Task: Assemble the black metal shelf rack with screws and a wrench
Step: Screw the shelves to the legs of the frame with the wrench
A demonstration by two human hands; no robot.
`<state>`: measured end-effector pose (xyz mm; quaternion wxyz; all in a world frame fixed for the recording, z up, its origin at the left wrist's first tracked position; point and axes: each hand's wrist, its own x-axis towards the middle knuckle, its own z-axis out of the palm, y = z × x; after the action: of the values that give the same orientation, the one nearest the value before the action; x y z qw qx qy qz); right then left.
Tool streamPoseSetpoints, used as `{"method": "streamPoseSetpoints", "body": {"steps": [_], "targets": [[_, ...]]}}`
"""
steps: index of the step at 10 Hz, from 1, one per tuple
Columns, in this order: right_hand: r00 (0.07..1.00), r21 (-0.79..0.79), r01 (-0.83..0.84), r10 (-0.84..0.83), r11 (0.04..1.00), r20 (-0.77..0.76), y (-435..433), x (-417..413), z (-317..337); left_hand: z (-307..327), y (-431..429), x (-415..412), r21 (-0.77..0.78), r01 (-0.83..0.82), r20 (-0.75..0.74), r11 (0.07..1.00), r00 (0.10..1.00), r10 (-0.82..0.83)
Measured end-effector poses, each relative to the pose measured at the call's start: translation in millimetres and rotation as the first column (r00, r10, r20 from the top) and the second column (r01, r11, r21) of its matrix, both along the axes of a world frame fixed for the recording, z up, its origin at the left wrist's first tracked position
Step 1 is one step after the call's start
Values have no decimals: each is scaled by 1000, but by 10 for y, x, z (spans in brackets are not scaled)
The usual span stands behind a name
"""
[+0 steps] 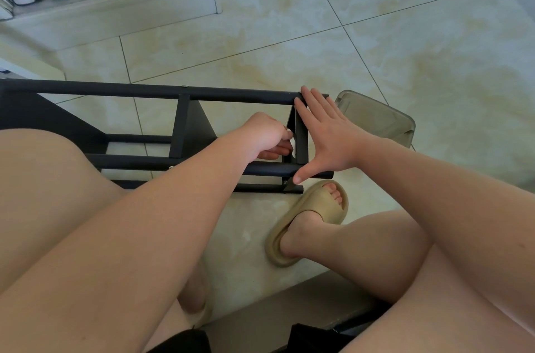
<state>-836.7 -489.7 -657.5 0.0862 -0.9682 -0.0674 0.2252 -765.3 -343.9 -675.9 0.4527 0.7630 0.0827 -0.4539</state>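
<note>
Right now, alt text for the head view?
A seated person steadies a black metal rack lying on the tiled floor: the right hand presses flat on its end post, the left hand pinches a small white item inside the frame.

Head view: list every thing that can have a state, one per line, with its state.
rack: lying on its side on the floor, partly assembled.
left hand: curled, pinching a small white item inside the rack's end.
right hand: open, flat against the rack's end upright.
slipper: worn on the foot.
clear bin: on the floor beyond the rack's end.
</note>
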Motion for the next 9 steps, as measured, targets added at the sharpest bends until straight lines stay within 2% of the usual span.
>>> {"method": "streamPoseSetpoints", "body": {"steps": [4, 6, 9], "targets": [[1000, -1, 3, -3, 1000, -2, 6, 0, 5, -33, -10, -5, -11, -61, -68, 998, 996, 60], [1000, 5, 3, -3, 1000, -5, 6, 0, 1, -8, 29, -11, -35, -50, -133, 998, 990, 45], [1000, 5, 2, -2, 1000, 1, -2, -1, -3, 9, 38, -8, -27, -18, -148, 999, 989, 14]]}}
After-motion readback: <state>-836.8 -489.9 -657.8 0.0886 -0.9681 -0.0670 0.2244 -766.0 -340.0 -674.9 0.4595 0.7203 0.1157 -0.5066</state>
